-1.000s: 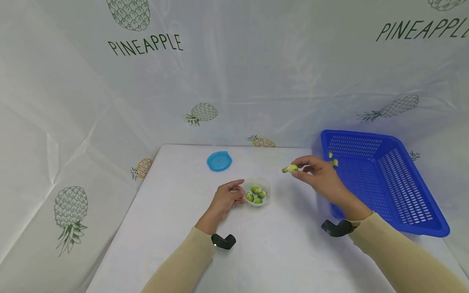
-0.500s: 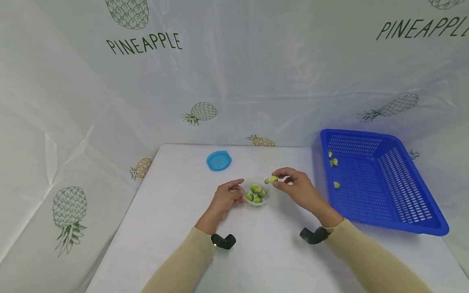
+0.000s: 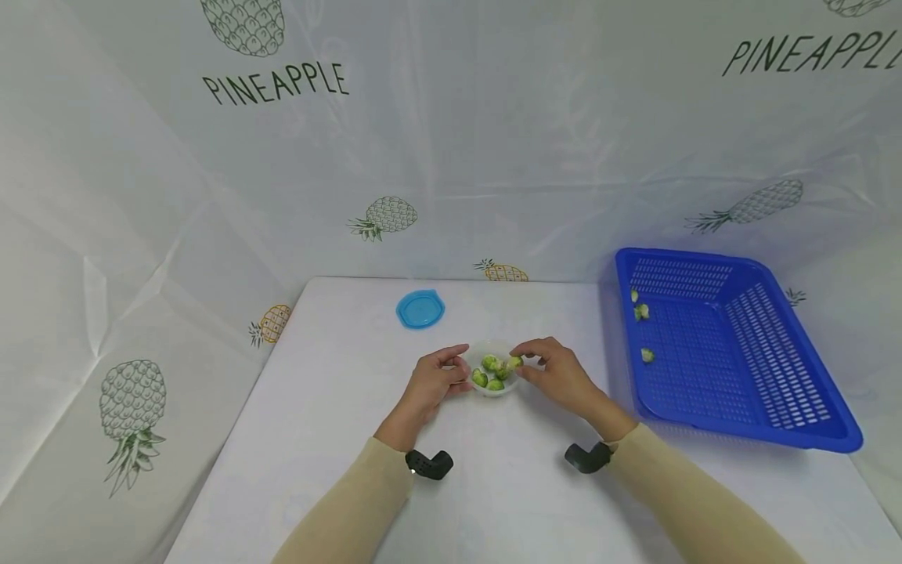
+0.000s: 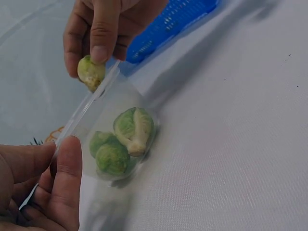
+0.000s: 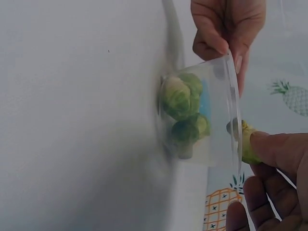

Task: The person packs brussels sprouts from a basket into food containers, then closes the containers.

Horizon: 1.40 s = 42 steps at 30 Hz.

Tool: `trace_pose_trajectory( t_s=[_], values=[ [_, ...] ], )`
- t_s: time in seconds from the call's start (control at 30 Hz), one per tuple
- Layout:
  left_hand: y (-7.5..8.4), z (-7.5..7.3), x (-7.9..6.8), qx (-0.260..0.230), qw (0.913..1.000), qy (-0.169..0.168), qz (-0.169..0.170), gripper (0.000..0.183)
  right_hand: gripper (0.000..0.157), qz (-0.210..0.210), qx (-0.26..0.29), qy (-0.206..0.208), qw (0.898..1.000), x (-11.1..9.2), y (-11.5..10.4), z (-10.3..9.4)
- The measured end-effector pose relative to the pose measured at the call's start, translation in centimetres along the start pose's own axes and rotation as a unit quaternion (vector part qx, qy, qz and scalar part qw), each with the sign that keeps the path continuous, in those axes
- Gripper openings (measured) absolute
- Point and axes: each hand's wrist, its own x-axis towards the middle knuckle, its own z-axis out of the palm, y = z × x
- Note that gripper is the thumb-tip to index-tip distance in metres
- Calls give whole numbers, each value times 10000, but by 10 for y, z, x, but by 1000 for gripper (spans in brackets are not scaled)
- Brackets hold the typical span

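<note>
A small clear plastic bowl (image 4: 130,94) stands on the table with several green Brussels sprouts (image 3: 490,363) inside. My left hand (image 3: 433,380) pinches its left rim between thumb and fingers. At the opposite side, my right hand (image 3: 560,380) holds one more Brussels sprout (image 4: 90,71) between thumb and fingertips. In the right wrist view this held sprout (image 5: 249,147) is right at the rim, its stem end toward the bowl opening. The lower sprouts (image 5: 177,98) show through the bowl's wall.
A blue plastic basket (image 3: 705,423) stands at the right, with several Brussels sprouts (image 3: 641,312) along its left side. Behind the bowl lies a blue lid (image 3: 420,309) on the white table (image 3: 338,423). A pineapple-print sheet (image 3: 451,157) hangs behind the table.
My right hand has moved left from near the basket to the bowl's right rim, carrying the Brussels sprout and lowering it. My left hand stays on the bowl.
</note>
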Motion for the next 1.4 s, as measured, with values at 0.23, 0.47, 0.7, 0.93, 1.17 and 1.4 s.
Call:
trace_pose_trajectory(
  t_s=[0.23, 0.47, 0.7, 0.93, 1.17, 1.4],
  values=[
    [0, 0, 1, -36, 10000, 48, -23, 52, 27, -113, 4, -189, 9998, 2, 5, 3],
    [0, 0, 1, -18, 10000, 39, 4, 52, 28, -228, -161, -434, 9987, 5, 4, 2],
    [0, 0, 2, 2, 10000, 44, -12, 51, 28, -288, -313, -610, 9972, 9, 3, -1],
    [0, 0, 2, -58, 10000, 43, 20, 51, 24, -212, -219, -708, 9970, 12, 2, -3],
    [1, 2, 0, -92, 9999, 43, -20, 51, 24, -201, -292, -792, 9962, 12, 2, -2],
    [1, 2, 0, -69, 9999, 54, -68, 52, 24, -232, -224, -802, 9963, 12, 6, 0]
  ],
)
